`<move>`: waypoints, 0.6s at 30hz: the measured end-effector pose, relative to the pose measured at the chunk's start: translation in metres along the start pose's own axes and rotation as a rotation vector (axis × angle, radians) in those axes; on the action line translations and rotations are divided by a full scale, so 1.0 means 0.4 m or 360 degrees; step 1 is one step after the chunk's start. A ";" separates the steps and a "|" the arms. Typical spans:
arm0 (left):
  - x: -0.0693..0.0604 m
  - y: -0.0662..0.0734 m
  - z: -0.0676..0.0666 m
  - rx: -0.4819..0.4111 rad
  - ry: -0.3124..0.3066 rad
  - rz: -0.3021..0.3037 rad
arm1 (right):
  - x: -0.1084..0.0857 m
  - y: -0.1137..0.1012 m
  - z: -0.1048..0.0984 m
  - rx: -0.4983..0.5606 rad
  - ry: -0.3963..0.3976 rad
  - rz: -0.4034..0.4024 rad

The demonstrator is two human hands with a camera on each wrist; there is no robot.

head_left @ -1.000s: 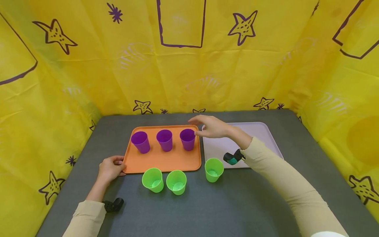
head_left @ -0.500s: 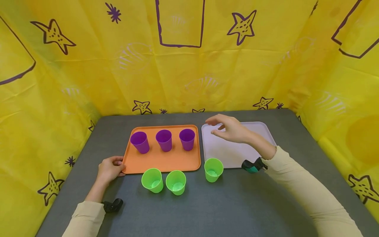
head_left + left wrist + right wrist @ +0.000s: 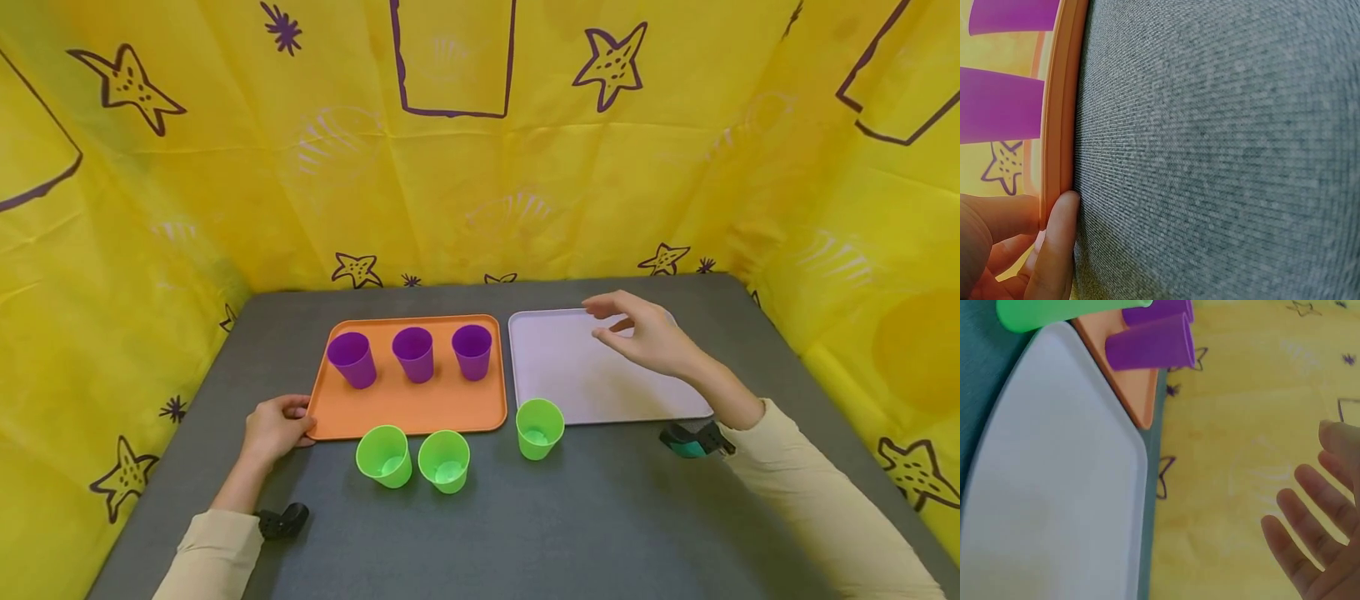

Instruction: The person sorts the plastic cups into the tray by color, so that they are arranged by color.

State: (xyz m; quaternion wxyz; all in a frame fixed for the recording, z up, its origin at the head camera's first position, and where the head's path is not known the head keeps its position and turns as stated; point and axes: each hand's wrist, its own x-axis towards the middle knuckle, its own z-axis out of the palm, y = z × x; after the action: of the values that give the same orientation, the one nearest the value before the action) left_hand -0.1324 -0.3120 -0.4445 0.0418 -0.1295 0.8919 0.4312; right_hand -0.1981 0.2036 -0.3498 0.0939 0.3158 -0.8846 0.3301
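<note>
My left hand [image 3: 272,431] grips the near left corner of the orange tray [image 3: 405,410], thumb and fingers on either side of its rim in the left wrist view. On that tray stand three purple cups in a row: a left cup [image 3: 356,367], a middle cup [image 3: 417,360] and a right cup [image 3: 474,358]. My right hand [image 3: 651,333] hovers over the right part of the pale lilac tray [image 3: 562,367], fingers spread and holding nothing. In the right wrist view, the right cup [image 3: 1147,345] tops the orange tray [image 3: 1138,403].
Three green cups stand in front of the trays: a left one [image 3: 385,458], a middle one [image 3: 445,463] and a right one [image 3: 538,432] near the pale tray's near left corner. Yellow patterned cloth [image 3: 450,208] walls the dark grey table [image 3: 487,542] at the back and sides.
My right hand has moved right, from beside the right purple cup to above the pale tray. My left hand stays on the orange tray's corner, and the cups stay in place.
</note>
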 end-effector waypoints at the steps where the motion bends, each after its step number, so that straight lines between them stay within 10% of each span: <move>1: 0.000 0.000 0.000 0.0004 0.0001 0.0002 | -0.010 0.006 -0.004 -0.0018 0.0015 0.0027; 18: 0.002 0.001 -0.001 0.0021 0.0009 0.0014 | -0.180 0.108 -0.030 -0.0155 0.0227 0.0308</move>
State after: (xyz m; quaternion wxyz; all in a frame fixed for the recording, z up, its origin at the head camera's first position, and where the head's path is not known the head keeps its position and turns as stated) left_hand -0.1334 -0.3120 -0.4442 0.0383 -0.1265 0.8954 0.4253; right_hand -0.1693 0.2722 -0.3902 0.1395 0.1997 -0.9170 0.3159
